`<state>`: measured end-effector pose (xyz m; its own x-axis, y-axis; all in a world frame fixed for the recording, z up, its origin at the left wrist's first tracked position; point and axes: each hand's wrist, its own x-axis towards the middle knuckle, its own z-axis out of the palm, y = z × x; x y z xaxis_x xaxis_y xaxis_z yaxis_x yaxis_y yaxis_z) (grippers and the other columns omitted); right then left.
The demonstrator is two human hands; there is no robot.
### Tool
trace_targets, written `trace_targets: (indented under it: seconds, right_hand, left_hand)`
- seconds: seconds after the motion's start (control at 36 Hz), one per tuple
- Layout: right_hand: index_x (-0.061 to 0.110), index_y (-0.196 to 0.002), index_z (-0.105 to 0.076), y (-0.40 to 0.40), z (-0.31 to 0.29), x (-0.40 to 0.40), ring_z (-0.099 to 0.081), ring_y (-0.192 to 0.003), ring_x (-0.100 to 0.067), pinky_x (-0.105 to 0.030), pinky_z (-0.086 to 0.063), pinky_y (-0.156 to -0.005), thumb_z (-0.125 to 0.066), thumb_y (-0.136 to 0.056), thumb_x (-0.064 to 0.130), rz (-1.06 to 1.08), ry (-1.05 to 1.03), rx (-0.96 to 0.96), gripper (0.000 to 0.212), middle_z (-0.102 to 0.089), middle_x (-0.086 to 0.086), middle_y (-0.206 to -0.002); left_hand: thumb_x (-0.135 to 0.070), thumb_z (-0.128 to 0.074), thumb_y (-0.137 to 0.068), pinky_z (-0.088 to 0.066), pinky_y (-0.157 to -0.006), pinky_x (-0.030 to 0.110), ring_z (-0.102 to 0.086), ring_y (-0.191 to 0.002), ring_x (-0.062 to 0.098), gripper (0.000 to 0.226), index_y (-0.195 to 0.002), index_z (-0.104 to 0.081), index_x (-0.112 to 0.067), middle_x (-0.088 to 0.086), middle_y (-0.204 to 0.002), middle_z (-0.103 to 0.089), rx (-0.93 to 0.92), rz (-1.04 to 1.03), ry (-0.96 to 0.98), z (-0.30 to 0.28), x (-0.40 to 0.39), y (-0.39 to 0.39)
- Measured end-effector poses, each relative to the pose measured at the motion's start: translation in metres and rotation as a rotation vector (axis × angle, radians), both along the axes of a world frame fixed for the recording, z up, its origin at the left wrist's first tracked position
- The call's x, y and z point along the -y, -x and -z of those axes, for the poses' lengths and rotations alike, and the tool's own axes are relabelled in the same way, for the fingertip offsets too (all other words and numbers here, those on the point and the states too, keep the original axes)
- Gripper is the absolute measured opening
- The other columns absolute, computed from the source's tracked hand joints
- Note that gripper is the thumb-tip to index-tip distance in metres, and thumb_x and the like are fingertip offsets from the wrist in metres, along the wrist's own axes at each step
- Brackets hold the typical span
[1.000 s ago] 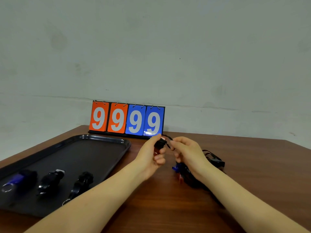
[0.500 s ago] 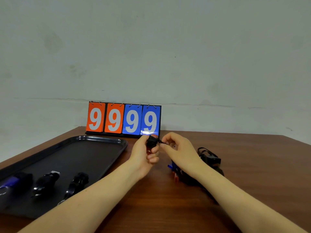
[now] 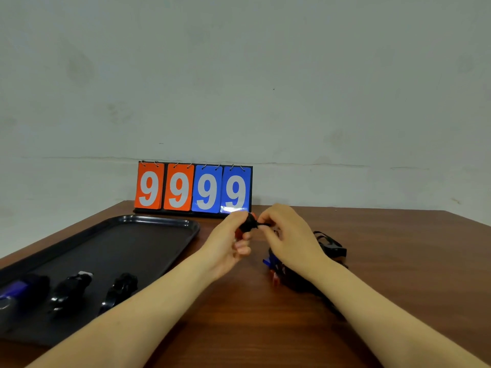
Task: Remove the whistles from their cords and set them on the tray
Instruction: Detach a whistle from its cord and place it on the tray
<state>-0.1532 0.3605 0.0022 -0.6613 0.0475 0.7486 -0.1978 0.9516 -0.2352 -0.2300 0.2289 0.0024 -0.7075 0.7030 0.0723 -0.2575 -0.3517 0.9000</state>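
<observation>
My left hand (image 3: 228, 243) pinches a small black whistle (image 3: 247, 224) above the table, in front of the scoreboard. My right hand (image 3: 289, 237) grips the black cord (image 3: 263, 223) where it joins the whistle. Both hands touch at the whistle. A black tray (image 3: 159, 229) lies at the left with three whistles on its near part: a blue and black one (image 3: 21, 288), a black one (image 3: 70, 289) and another black one (image 3: 119, 289). A heap of black cords and whistles (image 3: 329, 244) lies under and behind my right wrist, partly hidden.
A flip scoreboard (image 3: 194, 189) reading 9999 stands at the table's far edge against the wall. The brown wooden table (image 3: 398, 261) stretches to the right, its far right corner near the wall.
Both hands have shifted slightly left and away from me with the whistle. The right hand's fingers have closed in on the cord at the whistle.
</observation>
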Motion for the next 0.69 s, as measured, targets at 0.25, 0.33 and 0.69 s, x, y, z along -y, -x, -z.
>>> trace_targets:
  seconds: [0.25, 0.33, 0.69]
  right_hand:
    - [0.017, -0.09, -0.065, -0.0012, -0.0013, -0.0003, -0.047, -0.083, -0.004, -0.012, -0.038, -0.067, -0.063, -0.09, 0.017, 0.018, 0.041, -0.117, 0.001, -0.053, 0.01, -0.091]
    - [0.019, -0.092, -0.065, -0.0022, 0.0003, -0.0001, -0.053, -0.08, -0.007, -0.016, -0.043, -0.067, -0.062, -0.091, 0.016, 0.0, 0.09, -0.09, 0.004, -0.058, 0.009, -0.091]
    - [0.024, -0.084, -0.068, -0.0075, -0.0072, 0.0015, -0.065, -0.075, -0.001, -0.017, -0.052, -0.07, -0.066, -0.088, 0.019, -0.096, 0.49, 0.186, 0.007, -0.07, 0.009, -0.08]
  left_hand:
    - [-0.028, -0.05, -0.098, -0.028, -0.042, 0.017, -0.03, -0.048, 0.007, 0.018, -0.101, -0.055, -0.01, 0.001, -0.062, -0.047, -0.183, 0.008, 0.138, -0.0034, 0.0001, -0.0038]
    - [-0.028, -0.046, -0.1, -0.027, -0.044, 0.019, -0.027, -0.05, 0.009, 0.018, -0.096, -0.053, -0.011, 0.003, -0.065, -0.044, -0.248, 0.001, 0.174, -0.0032, -0.0008, -0.0036]
    - [-0.029, -0.042, -0.1, -0.036, -0.045, 0.019, -0.042, -0.054, 0.007, 0.013, -0.097, -0.05, -0.02, 0.003, -0.078, -0.049, -0.468, -0.144, 0.42, 0.0031, -0.0038, 0.0028]
